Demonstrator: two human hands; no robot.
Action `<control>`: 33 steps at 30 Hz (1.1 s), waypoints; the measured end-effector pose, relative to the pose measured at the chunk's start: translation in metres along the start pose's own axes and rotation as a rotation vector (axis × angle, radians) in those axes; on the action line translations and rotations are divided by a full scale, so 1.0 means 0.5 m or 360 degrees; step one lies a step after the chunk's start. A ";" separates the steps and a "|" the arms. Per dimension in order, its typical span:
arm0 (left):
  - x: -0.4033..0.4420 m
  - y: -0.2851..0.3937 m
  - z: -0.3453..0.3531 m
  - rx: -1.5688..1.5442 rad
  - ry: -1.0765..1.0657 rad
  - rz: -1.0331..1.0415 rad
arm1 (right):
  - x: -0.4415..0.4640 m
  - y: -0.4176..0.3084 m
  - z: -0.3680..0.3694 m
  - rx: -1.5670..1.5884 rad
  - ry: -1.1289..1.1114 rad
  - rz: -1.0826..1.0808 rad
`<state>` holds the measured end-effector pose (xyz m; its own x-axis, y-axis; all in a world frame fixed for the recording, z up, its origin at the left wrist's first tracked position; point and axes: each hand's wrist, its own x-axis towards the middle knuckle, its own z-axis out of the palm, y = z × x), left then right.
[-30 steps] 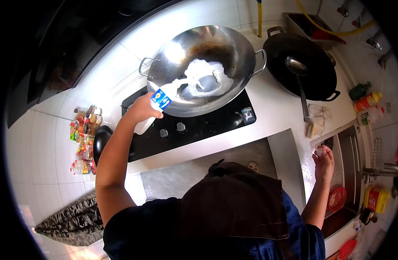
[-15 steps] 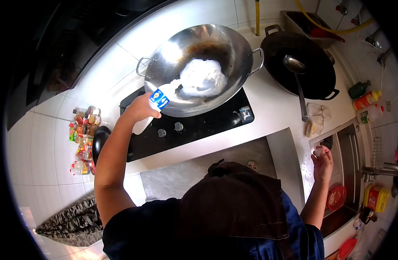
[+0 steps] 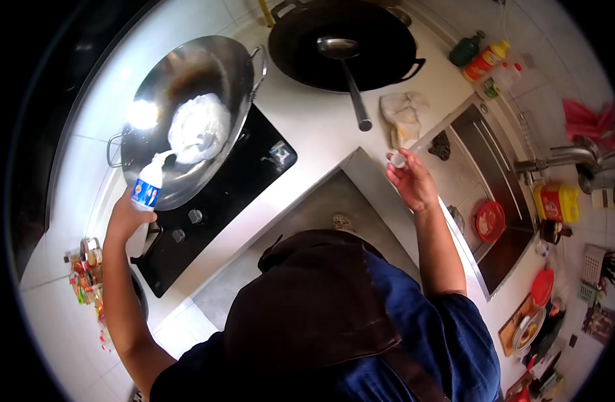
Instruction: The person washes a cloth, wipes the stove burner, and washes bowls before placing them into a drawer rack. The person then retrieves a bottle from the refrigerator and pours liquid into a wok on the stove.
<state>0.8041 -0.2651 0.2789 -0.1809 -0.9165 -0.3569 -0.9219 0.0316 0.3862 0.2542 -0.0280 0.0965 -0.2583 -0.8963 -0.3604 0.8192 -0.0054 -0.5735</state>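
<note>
In the head view my left hand (image 3: 126, 218) is closed around a white bottle (image 3: 148, 182) with a blue label. The bottle's neck points over the near rim of a shiny steel wok (image 3: 217, 63). Inside the wok lies a soft-looking white heap (image 3: 200, 127); I cannot make out what it is. My right hand (image 3: 418, 184), palm up beside the sink's edge, pinches a small white cap (image 3: 397, 159) in its fingertips. A folded pale cloth (image 3: 401, 114) lies just beyond that hand.
The steel wok rests over a black cooktop (image 3: 234, 174). To its right a dark wok (image 3: 294, 40) has a ladle (image 3: 354, 87) across it. A sink (image 3: 511, 268) on the right contains a red strainer (image 3: 489, 222). Several seasoning jars (image 3: 88, 268) stand at far left.
The view has turned right, so woks and cooktop sit further left. My left hand keeps the bottle at the wok's rim. My right hand, with the cap, is nearer the cloth.
</note>
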 end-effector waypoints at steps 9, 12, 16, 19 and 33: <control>-0.010 0.028 -0.003 0.0129 -0.0005 -0.0053 | 0.083 0.070 0.039 -0.0723 0.0087 -0.0081; -0.013 0.032 -0.006 0.0195 0.0006 -0.0060 | 0.143 0.119 0.050 -0.1635 0.0114 -0.0431; -0.006 0.006 -0.003 0.0016 -0.0031 -0.0067 | 0.188 0.174 0.077 -0.2521 0.0116 -0.1145; -0.008 0.000 -0.006 0.0358 0.0056 -0.0043 | 0.201 0.199 0.090 -0.2872 -0.0016 -0.1384; -0.009 0.061 -0.039 0.0762 0.0052 -0.0145 | 0.123 0.179 0.101 -0.2694 -0.0035 -0.1427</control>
<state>0.7834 -0.2676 0.3091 -0.0883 -0.9359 -0.3411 -0.9889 0.1235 -0.0830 0.3375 -0.1059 0.0602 -0.2432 -0.8812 0.4054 -0.8163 -0.0399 -0.5763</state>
